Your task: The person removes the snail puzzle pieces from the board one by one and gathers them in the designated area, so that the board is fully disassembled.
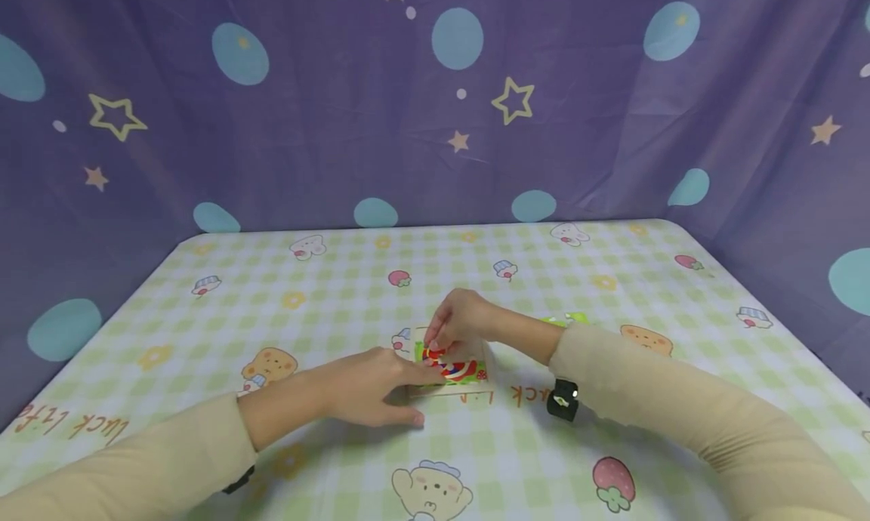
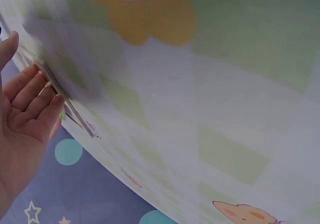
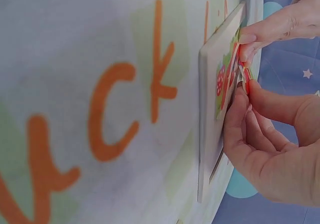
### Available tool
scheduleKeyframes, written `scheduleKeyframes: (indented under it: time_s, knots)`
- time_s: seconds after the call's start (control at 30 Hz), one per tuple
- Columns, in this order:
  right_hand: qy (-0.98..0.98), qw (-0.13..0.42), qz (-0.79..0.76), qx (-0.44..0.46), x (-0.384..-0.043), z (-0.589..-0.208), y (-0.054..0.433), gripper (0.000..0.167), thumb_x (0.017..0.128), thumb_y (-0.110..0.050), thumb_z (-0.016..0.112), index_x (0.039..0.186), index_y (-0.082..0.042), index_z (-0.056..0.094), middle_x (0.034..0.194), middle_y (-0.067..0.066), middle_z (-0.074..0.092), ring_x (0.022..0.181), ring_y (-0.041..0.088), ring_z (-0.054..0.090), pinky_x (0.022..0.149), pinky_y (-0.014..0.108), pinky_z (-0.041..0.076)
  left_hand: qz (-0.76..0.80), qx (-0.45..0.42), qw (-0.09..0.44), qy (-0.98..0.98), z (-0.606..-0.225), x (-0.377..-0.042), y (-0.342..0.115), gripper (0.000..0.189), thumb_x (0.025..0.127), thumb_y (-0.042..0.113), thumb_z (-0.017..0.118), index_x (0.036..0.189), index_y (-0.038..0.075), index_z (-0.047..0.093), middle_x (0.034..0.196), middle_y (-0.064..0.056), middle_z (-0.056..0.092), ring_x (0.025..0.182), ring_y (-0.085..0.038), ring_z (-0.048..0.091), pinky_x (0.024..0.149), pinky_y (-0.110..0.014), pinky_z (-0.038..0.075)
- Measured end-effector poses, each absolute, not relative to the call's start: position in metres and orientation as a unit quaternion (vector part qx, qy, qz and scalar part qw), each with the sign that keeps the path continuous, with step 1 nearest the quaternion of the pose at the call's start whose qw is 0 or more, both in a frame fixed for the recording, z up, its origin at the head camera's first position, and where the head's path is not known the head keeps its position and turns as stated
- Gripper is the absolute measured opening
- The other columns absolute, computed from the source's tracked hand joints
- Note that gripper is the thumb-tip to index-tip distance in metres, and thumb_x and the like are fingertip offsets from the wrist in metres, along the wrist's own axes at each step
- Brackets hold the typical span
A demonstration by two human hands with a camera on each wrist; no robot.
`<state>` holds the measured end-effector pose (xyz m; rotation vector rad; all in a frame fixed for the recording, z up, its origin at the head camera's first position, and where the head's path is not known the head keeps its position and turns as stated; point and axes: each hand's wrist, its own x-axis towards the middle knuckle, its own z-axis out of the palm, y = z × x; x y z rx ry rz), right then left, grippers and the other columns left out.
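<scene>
Right hand (image 1: 462,319) pinched 1 small red piece (image 3: 246,79) between thumb and fingertips, at the puzzle board (image 1: 451,390) on the checked tablecloth (image 1: 340,279); seating unclear. Left hand (image 1: 374,385) had fingers extended, tips at the board's printed area, not gripping. Piece looked light, thin, stiff, probably wood; printed face likely slippery, corners possibly chip-prone. Best hold: side edges.

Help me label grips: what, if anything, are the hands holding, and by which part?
The right hand pinches a small red piece by its edge, between thumb and finger; the left hand touches the picture board.
</scene>
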<state>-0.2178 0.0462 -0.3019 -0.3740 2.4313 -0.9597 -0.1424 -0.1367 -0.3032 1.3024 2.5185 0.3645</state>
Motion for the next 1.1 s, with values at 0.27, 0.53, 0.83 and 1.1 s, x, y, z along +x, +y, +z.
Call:
scheduleKeyframes:
  time_s: [0.27,0.53,0.83,1.1]
  knots:
    - [0.899,0.253,-0.338,-0.119,-0.218,-0.301,0.043,0.004,0.078,-0.006,0.078,0.082,-0.004,0.076,0.074,0.005,0.073,0.056,0.009,0.059,0.056,0.017,0.053,0.127,0.455,0.14,0.87,-0.305,-0.142,-0.137,0.053,0.092,0.036,0.064,0.138,0.013,0.053,0.139,0.003,0.057,0.127,-0.01,0.055,0.108,-0.03,0.046]
    - [0.902,0.246,-0.339,-0.105,-0.22,-0.3,0.042,0.003,0.078,-0.006,0.078,0.081,-0.006,0.077,0.074,0.005,0.074,0.058,0.01,0.062,0.057,0.018,0.055,0.129,0.464,0.135,0.866,-0.305,-0.144,-0.137,0.053,0.091,0.036,0.064,0.138,0.012,0.053,0.139,0.001,0.057,0.126,-0.012,0.056,0.107,-0.031,0.046]
    - [0.908,0.246,-0.326,-0.096,-0.22,-0.298,0.04,0.004,0.077,-0.008,0.079,0.08,-0.006,0.077,0.073,0.004,0.073,0.059,0.012,0.062,0.057,0.018,0.054,0.129,0.47,0.13,0.864,-0.306,-0.145,-0.138,0.052,0.092,0.036,0.064,0.137,0.012,0.054,0.138,0.001,0.057,0.127,-0.012,0.055,0.107,-0.031,0.046]
    - [0.918,0.226,-0.303,-0.116,-0.231,-0.296,0.051,0.003,0.078,-0.007,0.078,0.079,-0.005,0.076,0.072,0.004,0.074,0.054,0.007,0.059,0.057,0.017,0.053,0.124,0.46,0.135,0.869,-0.305,-0.145,-0.137,0.054,0.092,0.037,0.064,0.138,0.013,0.053,0.141,0.0,0.054,0.131,-0.013,0.052,0.11,-0.033,0.044]
